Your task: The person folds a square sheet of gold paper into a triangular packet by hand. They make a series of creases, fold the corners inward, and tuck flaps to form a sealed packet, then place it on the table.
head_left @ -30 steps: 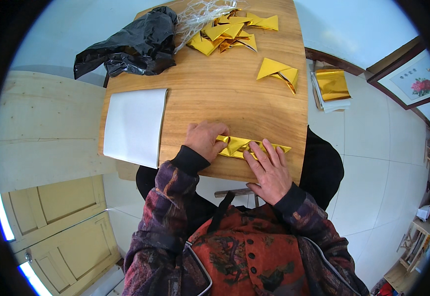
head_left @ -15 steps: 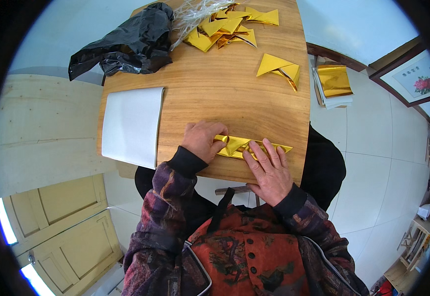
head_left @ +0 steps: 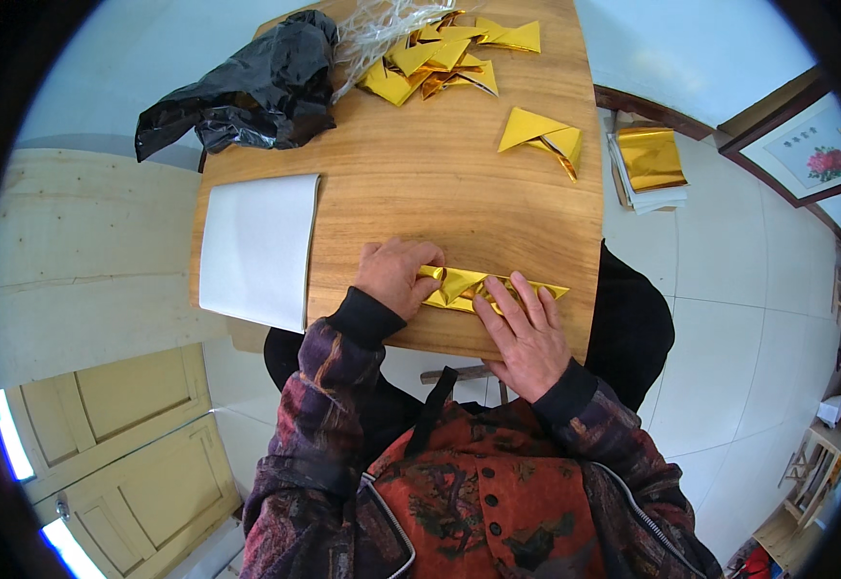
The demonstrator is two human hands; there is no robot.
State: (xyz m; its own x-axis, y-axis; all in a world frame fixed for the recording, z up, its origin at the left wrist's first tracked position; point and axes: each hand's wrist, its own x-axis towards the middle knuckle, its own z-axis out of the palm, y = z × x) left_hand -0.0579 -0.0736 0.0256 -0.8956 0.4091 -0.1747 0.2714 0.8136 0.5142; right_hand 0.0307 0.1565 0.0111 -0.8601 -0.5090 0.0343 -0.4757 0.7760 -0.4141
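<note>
Near edge of bench (head_left: 372, 207): right hand (head_left: 530, 338), fingers extended, slightly spread, pressing down on folded gold-foil strip (head_left: 456, 287). Strip lies crosswise just inside edge; left hand (head_left: 396, 275) pinches its left end between thumb and fingers. Strip looks light, springy, slick, easily creased; hold best at folded ends, middle pressed flat. Pointed right end sits near bench's right edge, little room; more wood shows beyond strip. White sheet stack (head_left: 258, 251) at left. Farther: lone folded gold piece (head_left: 543, 133), black plastic bag (head_left: 271, 92), heap of folded gold pieces (head_left: 430, 60).
</note>
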